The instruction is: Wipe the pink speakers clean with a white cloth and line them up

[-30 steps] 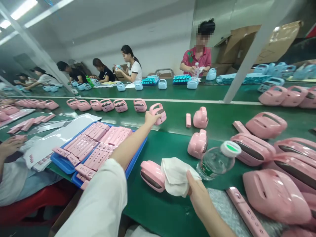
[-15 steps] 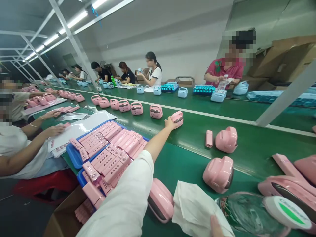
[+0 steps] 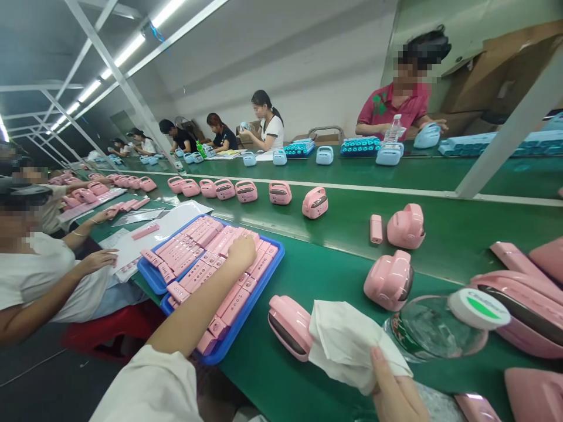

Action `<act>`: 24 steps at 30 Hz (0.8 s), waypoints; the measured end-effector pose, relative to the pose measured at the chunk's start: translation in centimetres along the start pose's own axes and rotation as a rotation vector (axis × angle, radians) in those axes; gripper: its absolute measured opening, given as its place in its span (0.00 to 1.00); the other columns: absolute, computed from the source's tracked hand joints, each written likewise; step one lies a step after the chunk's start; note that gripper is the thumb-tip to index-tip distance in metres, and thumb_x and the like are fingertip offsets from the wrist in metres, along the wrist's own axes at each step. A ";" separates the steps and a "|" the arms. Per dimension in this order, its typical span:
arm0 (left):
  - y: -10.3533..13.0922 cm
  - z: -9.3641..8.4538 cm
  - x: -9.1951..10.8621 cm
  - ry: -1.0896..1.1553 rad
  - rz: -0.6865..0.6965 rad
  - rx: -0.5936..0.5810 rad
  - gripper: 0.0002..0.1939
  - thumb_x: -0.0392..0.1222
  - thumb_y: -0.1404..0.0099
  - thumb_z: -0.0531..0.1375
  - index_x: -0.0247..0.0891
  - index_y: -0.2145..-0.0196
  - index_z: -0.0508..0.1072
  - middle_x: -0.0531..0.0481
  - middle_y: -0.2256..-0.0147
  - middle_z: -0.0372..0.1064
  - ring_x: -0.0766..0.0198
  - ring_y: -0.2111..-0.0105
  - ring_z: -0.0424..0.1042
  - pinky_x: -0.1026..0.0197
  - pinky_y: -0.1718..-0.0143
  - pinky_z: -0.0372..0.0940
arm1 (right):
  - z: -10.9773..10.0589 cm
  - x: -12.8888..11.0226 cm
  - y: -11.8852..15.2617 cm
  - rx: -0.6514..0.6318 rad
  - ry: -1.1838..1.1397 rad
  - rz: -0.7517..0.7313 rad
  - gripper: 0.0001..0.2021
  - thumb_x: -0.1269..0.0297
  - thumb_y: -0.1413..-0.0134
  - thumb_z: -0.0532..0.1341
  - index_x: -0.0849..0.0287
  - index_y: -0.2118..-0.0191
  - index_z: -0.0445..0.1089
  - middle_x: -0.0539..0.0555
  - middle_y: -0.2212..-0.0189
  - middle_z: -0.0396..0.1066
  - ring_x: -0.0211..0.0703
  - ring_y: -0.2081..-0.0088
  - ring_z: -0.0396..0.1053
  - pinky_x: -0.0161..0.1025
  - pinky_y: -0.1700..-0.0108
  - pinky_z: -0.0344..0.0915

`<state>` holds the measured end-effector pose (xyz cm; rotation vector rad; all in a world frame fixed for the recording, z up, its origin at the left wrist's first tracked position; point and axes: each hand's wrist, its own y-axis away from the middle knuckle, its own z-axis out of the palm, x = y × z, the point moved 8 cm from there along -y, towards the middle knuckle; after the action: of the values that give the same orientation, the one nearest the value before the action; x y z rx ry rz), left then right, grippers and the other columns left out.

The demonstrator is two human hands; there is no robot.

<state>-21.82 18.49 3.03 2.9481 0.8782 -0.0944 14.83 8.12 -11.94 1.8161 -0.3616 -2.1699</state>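
My left hand [image 3: 242,253] reaches over a blue tray [image 3: 276,258] packed with pink bars [image 3: 233,305]. Its fingers are bent down on the bars and their tips are hidden, so any grip is unclear. At the lower right, my right hand [image 3: 396,390] pinches a white cloth [image 3: 343,340]. The cloth touches a pink case with a dark window [image 3: 290,327]. A clear bottle with a white and green cap [image 3: 440,328] lies beside the cloth. Beyond it sits another pink case [image 3: 389,280]. A handled pink case [image 3: 315,203] stands alone on the green belt [image 3: 343,234].
Several pink cases [image 3: 246,191] line the belt. A small pink block [image 3: 376,228] stands near a pink case [image 3: 405,225]. More pink parts lie at the right edge. A co-worker's hands [image 3: 103,258] are at the left; other people sit across the line, with a metal post [image 3: 497,140] at right.
My left hand has let go of the handled pink case on the belt and moved back left to the bars. My right hand has come further into view, still with the cloth.
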 end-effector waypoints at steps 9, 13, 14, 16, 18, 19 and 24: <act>0.1 1.4 -2.3 -0.015 -0.056 0.009 0.20 0.44 0.34 0.60 0.32 0.48 0.67 0.38 0.46 0.65 0.50 0.46 0.66 0.47 0.48 0.65 | 2.7 -2.7 -0.6 0.084 -0.256 0.023 0.32 0.43 0.56 0.68 0.58 0.49 0.72 0.56 0.47 0.74 0.55 0.39 0.64 0.46 0.40 0.67; 0.9 0.6 -2.3 0.071 0.015 0.013 0.18 0.41 0.36 0.60 0.28 0.51 0.66 0.30 0.53 0.70 0.45 0.50 0.71 0.51 0.54 0.66 | 4.0 -4.1 -0.8 -0.065 -0.365 -0.022 0.32 0.45 0.57 0.70 0.57 0.48 0.72 0.58 0.51 0.76 0.57 0.44 0.70 0.49 0.43 0.69; 1.3 0.2 -2.1 0.098 0.041 0.025 0.18 0.41 0.36 0.59 0.28 0.51 0.66 0.30 0.56 0.72 0.44 0.52 0.73 0.51 0.55 0.66 | 4.2 -4.5 -0.8 -0.096 -0.366 -0.047 0.30 0.46 0.56 0.70 0.56 0.48 0.72 0.58 0.51 0.76 0.57 0.45 0.71 0.50 0.44 0.69; 2.3 -0.9 -1.8 0.159 0.103 0.065 0.19 0.43 0.34 0.57 0.29 0.50 0.63 0.33 0.59 0.73 0.45 0.56 0.75 0.51 0.58 0.66 | 4.7 -5.4 -0.9 -0.135 -0.337 -0.102 0.28 0.47 0.55 0.70 0.56 0.49 0.73 0.59 0.50 0.76 0.57 0.46 0.72 0.50 0.44 0.69; 3.4 -2.3 -1.1 0.221 0.183 0.114 0.19 0.46 0.33 0.54 0.33 0.49 0.60 0.38 0.59 0.73 0.48 0.58 0.75 0.53 0.59 0.66 | 5.1 -6.4 -0.9 -0.148 -0.282 -0.171 0.28 0.46 0.55 0.70 0.57 0.50 0.74 0.60 0.50 0.75 0.57 0.47 0.72 0.51 0.44 0.69; 3.9 -3.1 -0.7 0.260 0.230 0.139 0.19 0.48 0.33 0.54 0.36 0.49 0.60 0.41 0.58 0.73 0.51 0.58 0.75 0.55 0.59 0.66 | 5.4 -7.1 -0.9 -0.149 -0.250 -0.214 0.28 0.45 0.54 0.69 0.57 0.49 0.74 0.61 0.50 0.75 0.57 0.47 0.72 0.51 0.44 0.69; 6.6 -6.9 1.5 0.646 0.454 0.296 0.18 0.44 0.38 0.58 0.38 0.51 0.64 0.45 0.57 0.72 0.55 0.59 0.72 0.57 0.58 0.65 | 6.5 -12.2 -0.1 -0.094 0.033 -0.541 0.26 0.44 0.44 0.60 0.58 0.47 0.72 0.61 0.52 0.76 0.54 0.48 0.72 0.51 0.44 0.67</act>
<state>-16.64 14.34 10.09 3.4150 0.1975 0.8564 10.45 12.86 0.32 2.0695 0.2727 -2.4310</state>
